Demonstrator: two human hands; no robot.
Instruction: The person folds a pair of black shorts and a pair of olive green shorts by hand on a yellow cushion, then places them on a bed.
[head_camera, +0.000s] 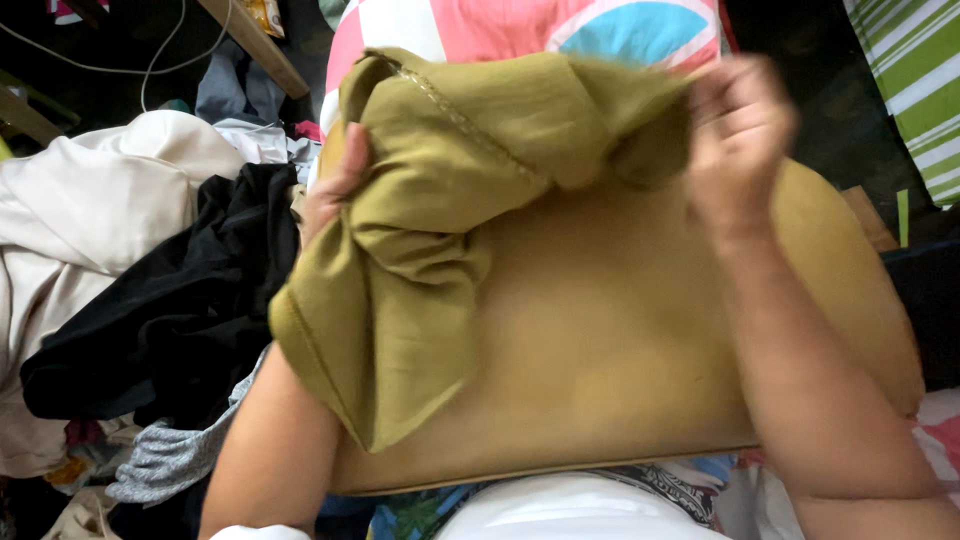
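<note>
An olive-green cloth (450, 200) is bunched up in front of me, over a flat spread of the same mustard-olive fabric (620, 340) lying across my lap. My left hand (335, 190) grips the bunched cloth from the left, mostly hidden behind its folds. My right hand (735, 140) pinches the cloth's upper right edge with closed fingers. A hemmed corner hangs down toward my left forearm.
A heap of clothes lies at the left: a cream garment (90, 210), a black garment (180, 310), a grey speckled piece (175, 455). A pink, white and blue patterned cloth (560, 25) lies beyond. Green-striped fabric (915, 80) sits at the top right.
</note>
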